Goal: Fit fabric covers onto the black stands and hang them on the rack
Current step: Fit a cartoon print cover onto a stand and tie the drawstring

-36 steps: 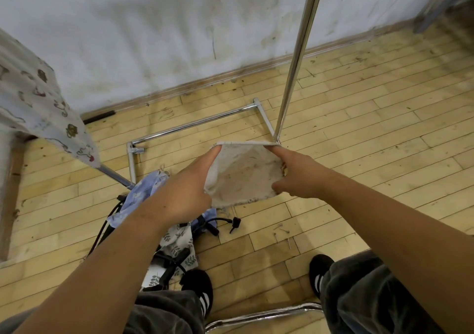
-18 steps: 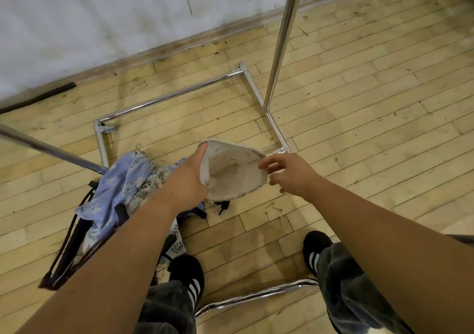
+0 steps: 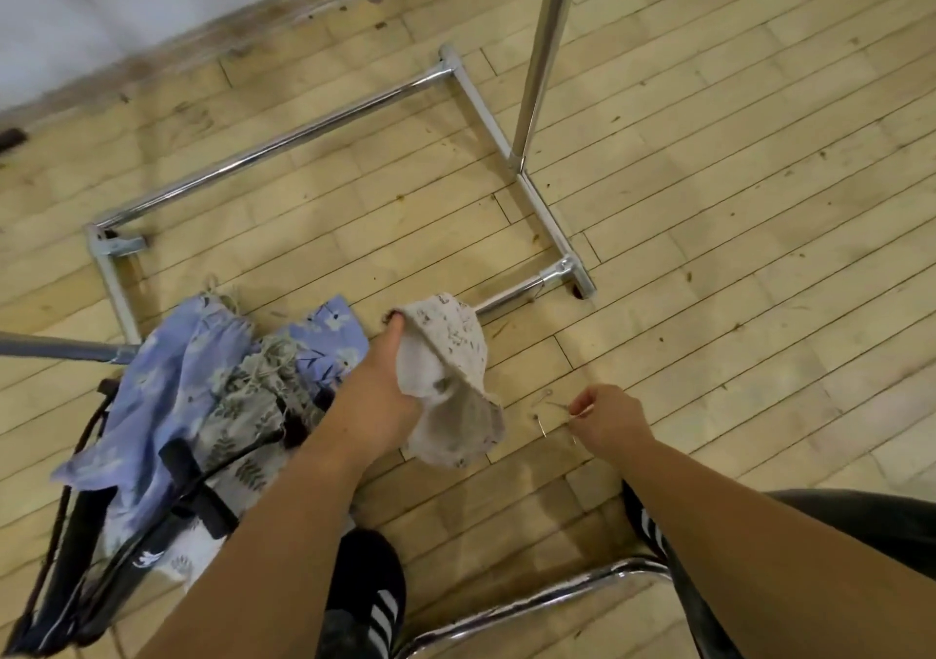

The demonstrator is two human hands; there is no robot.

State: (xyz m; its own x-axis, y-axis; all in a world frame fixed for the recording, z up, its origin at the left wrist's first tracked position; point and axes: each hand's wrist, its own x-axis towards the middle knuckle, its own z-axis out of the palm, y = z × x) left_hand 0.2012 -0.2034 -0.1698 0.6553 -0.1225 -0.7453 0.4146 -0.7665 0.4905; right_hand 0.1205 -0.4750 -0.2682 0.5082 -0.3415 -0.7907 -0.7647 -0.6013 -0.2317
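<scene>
One beige fabric cover (image 3: 451, 370) hangs bunched in the left hand (image 3: 375, 400), fingers curled round it, just right of the heap of covers (image 3: 167, 370) and black stands (image 3: 174, 461) on the floor (image 3: 734, 212). The right hand (image 3: 608, 420) curls low over thin wire pieces (image 3: 549, 405); cannot tell if it pinches one. Judged step: cover picked, unfitted; next needs a stand drawn out and the cover's mouth opened.

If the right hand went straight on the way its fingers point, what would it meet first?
Probably the thin metal pins on the wooden floor, just ahead of the right hand; it may already touch one.
</scene>
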